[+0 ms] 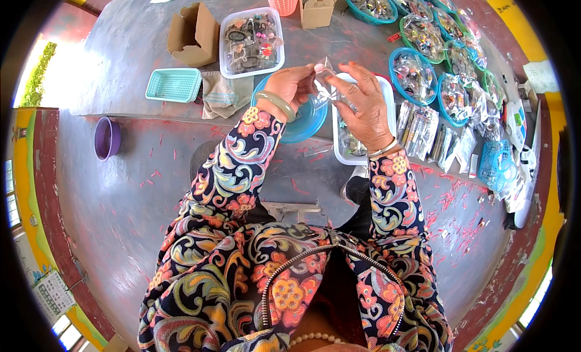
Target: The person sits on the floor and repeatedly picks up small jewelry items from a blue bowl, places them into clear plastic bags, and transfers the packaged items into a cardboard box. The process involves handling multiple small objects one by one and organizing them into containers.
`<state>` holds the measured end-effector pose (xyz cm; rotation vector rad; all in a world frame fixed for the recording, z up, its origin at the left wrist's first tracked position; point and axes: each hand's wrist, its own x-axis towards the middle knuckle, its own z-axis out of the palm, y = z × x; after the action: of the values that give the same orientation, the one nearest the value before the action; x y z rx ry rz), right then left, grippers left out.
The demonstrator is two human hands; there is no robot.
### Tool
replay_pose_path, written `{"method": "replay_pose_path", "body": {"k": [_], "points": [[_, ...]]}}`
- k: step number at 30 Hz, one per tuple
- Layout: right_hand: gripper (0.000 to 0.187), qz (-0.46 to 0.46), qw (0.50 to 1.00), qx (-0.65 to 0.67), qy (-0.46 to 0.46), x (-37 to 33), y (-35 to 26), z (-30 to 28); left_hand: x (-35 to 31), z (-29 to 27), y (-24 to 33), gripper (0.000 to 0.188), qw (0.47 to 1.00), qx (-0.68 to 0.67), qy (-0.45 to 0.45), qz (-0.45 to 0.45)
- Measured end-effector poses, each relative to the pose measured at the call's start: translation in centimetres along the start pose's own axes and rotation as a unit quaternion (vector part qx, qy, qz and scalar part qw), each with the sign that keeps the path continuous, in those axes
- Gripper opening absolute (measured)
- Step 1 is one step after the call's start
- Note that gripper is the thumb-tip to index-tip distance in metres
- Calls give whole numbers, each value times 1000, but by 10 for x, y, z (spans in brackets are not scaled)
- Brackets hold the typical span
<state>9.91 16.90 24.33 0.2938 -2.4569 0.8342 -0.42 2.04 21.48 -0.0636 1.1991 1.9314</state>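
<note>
Holding one clear packet [325, 80], two hands.

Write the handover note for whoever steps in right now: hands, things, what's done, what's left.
Left hand: raised over the table, fingers pinching a small clear bag.
Right hand: holds the same bag from the other side; both hands are closed on it.
Below the hands: a blue round lid and a white tray with small items in it.
Done, by the look of it: filled clear packets lie in a row right of the tray; blue baskets of bagged pieces stand along the far right.
Left: the bag in hand is not yet set down; a clear box of loose pieces waits behind, beside an open carton.
</note>
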Motion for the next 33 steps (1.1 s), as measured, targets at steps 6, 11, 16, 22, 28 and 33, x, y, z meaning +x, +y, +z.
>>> {"method": "replay_pose_path", "body": {"k": [6,11,16,22,28,33], "points": [[30,-90,994,-49,47,-3,8,7,0,2,-5,20,999,20,18,-23],[17,-39,996,21,76,-4,17,11,1,2,-7,23,995,83,49,-31],[14,375,817,425,111,-7,10,1,2,3,-6,32,994,31,99,29],[22,482,667,553,133,-14,34,3,-6,14,-2,34,999,1,7,33],[21,483,677,543,117,-16,33,7,-2,14,-15,26,997,43,-53,34],[22,490,687,529,92,-12,26,6,-2,13,-17,23,998,19,-31,47]]}}
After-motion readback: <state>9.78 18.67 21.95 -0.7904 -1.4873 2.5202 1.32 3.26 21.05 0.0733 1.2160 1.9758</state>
